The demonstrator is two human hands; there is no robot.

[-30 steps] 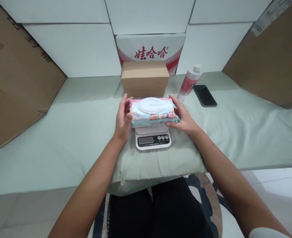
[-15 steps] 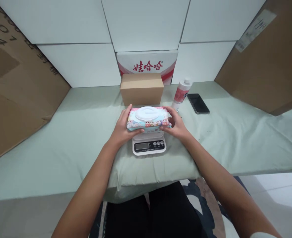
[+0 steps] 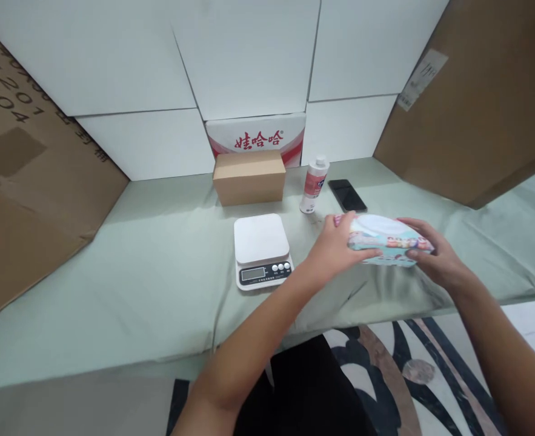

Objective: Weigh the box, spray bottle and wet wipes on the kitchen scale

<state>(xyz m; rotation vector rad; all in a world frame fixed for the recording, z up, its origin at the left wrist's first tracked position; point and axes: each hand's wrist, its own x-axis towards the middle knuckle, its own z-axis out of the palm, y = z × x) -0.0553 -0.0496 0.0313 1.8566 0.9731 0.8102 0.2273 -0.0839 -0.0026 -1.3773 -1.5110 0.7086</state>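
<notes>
A pack of wet wipes (image 3: 388, 242) with a white lid and a pastel printed wrapper is held between both hands over the right part of the table. My left hand (image 3: 337, 245) grips its left end, thumb along the front side. At the other end, my right hand (image 3: 437, 254) has its fingers wrapped round the pack. To the left, beside my left forearm, stands a white kitchen scale (image 3: 260, 239) with nothing on its plate; its small display (image 3: 253, 274) looks blank.
Behind the scale sits a closed brown carton (image 3: 249, 180). A white and pink bottle (image 3: 313, 184) stands upright next to a black phone (image 3: 348, 195). Large cardboard panels (image 3: 31, 181) flank the green-clothed table (image 3: 158, 272) left and right (image 3: 467, 109). White boxes (image 3: 253, 54) form the back.
Both hands have carried the pack of wet wipes from over the scale to the right, uncovering the scale's plate. The camera view has shifted somewhat.
</notes>
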